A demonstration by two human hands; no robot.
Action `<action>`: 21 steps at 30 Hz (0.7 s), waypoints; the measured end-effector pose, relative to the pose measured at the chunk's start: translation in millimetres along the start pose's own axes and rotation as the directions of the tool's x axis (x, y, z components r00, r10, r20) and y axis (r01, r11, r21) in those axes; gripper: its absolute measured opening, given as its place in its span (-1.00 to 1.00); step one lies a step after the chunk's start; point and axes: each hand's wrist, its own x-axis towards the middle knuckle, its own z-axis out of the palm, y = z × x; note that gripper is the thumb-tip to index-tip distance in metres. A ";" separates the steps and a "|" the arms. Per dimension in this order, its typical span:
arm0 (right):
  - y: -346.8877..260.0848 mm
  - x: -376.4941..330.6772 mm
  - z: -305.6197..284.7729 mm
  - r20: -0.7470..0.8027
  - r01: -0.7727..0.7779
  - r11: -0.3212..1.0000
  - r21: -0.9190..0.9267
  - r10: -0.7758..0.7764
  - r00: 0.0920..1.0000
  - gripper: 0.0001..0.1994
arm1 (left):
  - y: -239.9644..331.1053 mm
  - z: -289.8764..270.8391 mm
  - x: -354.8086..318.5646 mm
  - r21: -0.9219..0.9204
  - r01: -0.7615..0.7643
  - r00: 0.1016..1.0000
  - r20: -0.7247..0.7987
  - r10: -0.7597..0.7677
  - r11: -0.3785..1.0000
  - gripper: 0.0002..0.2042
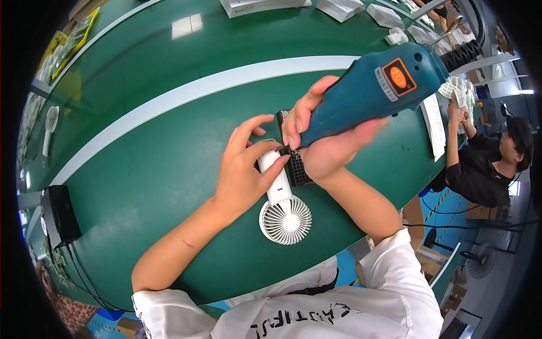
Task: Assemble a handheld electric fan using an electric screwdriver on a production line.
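A small white handheld fan (pixel 284 212) lies on the green table (pixel 158 152), its round grille toward me and its handle pointing away. My left hand (pixel 244 169) pinches the upper end of the fan's handle and holds it down. My right hand (pixel 324 141) grips a blue electric screwdriver (pixel 372 93), whose tip points down at the handle's top end, right by my left fingertips. A black tray (pixel 297 169) with small cells lies under my right hand, beside the fan.
A white stripe (pixel 186 93) runs across the table. Another white fan (pixel 49 127) lies at far left, a black box (pixel 59 214) at the near left edge. White boxes (pixel 339 7) sit at the far end. A person in black (pixel 485 164) works at right.
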 end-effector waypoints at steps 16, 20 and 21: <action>-11.8 -9.4 -28.8 -0.188 0.117 0.980 0.161 -0.085 0.978 -0.16 | -3.1 -0.5 -4.0 0.071 -0.048 0.998 -0.037 0.051 0.996 -0.79; -20.1 -13.3 -26.4 -0.152 0.151 0.959 0.241 -0.116 0.982 -0.18 | 4.1 -3.6 -6.2 0.128 -0.165 0.984 -0.047 0.172 0.978 -0.77; -26.6 -13.8 -25.2 -0.151 0.152 0.959 0.241 -0.117 0.981 -0.18 | 8.8 -3.4 -5.7 0.129 -0.166 0.984 -0.047 0.174 0.978 -0.77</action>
